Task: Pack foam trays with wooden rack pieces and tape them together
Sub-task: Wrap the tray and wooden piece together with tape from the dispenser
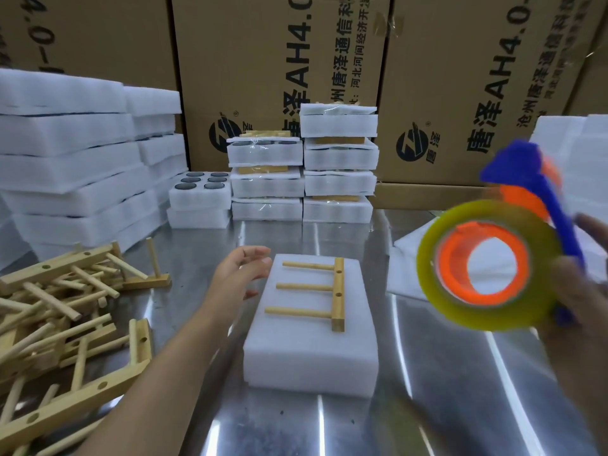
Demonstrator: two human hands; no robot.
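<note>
Brown printed cartons (283,60) wall off the far side from 10 to 2 o'clock. In front of them a shiny steel table (444,373) fills the rest of the view. At 9 to 10 o'clock stand tall stacks of empty white foam trays (72,159). At 12 o'clock sit two shorter stacks of finished taped packs (339,159), with wood showing between the foam layers. A loose heap of wooden rack pieces (65,317) sprawls at 8 o'clock.

The task's own thing, a closed foam tray (309,353), lies flat at the centre of the table. One wooden rack piece (338,307) rests on its top face, its bar toward 3 o'clock and its three pegs pointing to 9 o'clock.

At 3 o'clock the right hand (579,291), blurred, grasps the blue tape dispenser (556,212) by its handle and holds it in the air, well clear of the tray. The yellowish tape roll (437,291) faces the camera. The left hand (243,271) is released, its fingers loosely spread just beside the tray's far left corner at 10 o'clock. Whether it touches the foam cannot be told.

The filling looks done, and taping appears to be the step in hand. The next move likely calls for the left hand to steady the tray and rack piece. The dispenser must then come down onto the foam so that the tape's free end catches before it is drawn across the wood.
</note>
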